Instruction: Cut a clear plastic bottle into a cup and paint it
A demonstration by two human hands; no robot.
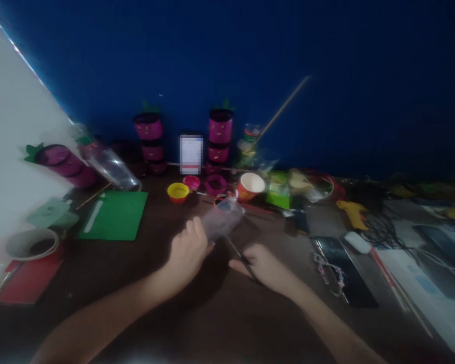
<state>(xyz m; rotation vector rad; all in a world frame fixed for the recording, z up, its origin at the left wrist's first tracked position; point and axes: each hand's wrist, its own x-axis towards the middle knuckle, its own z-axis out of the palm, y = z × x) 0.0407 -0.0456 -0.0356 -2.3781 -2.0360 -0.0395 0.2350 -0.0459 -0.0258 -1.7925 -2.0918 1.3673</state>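
Observation:
My left hand (189, 247) is closed around a clear plastic bottle (223, 217), which lies tilted above the table with one end pointing up and to the right. My right hand (263, 265) grips a slim tool with a dark handle (246, 262) and a thin pale blade or shaft, whose tip reaches to the lower side of the bottle. Blur hides whether it is a knife or scissors, and whether the tip touches the plastic. Just behind the bottle stand a red paper cup (246, 192) with a white inside and a purple ring (215, 185).
Purple faced containers (220, 131) line the blue wall beside a phone (191, 154). To the left lie a green sheet (116, 217), another clear bottle (116, 167) and a tape roll (32, 245). At right are a yellow glue gun (352, 215), a dark phone (345, 273) and cables (387, 227).

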